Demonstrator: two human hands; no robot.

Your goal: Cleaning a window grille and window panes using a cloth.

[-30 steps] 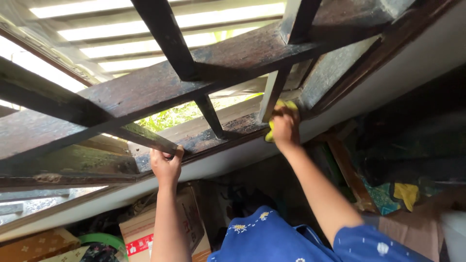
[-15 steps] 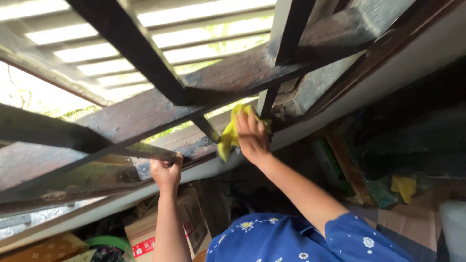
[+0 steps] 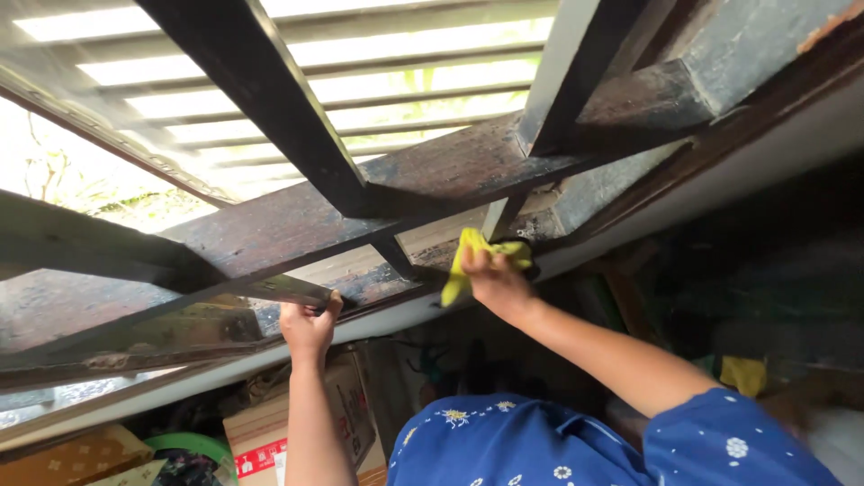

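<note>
Sleeve: blue flower-print sleeve (image 3: 720, 441) at the lower edge, nearest the camera; cardboard box (image 3: 270, 432) below the arms.
Left hand (image 3: 308, 324): fingers clamped on a dark window bar (image 3: 279, 288); appears to brace the frame.
Right hand (image 3: 493, 281): fingers closed on the yellow cloth (image 3: 468, 256); cloth pressed to the lower sill (image 3: 423, 265) beside an upright bar.
Step in hand: judged as wiping the dark window frame (image 3: 432, 171); further wiping calls for steady pressure along the sill.
Far: bright louvres (image 3: 315, 81) behind the frame.
</note>
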